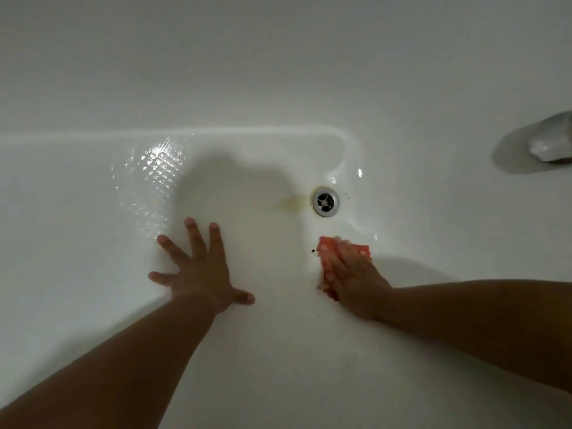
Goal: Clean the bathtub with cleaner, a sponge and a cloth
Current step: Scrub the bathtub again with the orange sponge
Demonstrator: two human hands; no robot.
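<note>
Sponge (pixel 328 245): on tub (pixel 278 360) floor, 6 o'clock of drain (pixel 325 202), pressed under right hand (pixel 353 275), fingers flat. Left hand (pixel 198 270): splayed, bracing. Advice: scrub firmly toward stain (pixel 292 202), 9 o'clock of drain.

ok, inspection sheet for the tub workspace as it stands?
Surface: white tub floor, wet glints on the textured patch at left; yellowish stain just left of the drain.
Job's things: orange sponge on the floor, near side of the drain; nothing else for the job seen.
Clutter: dark specks left of the sponge.
Hands: left hand flat on the floor, fingers spread; right hand presses on the sponge, blurred.
Cables: nothing seen.
Surroundings: metal spout at the right edge.
</note>
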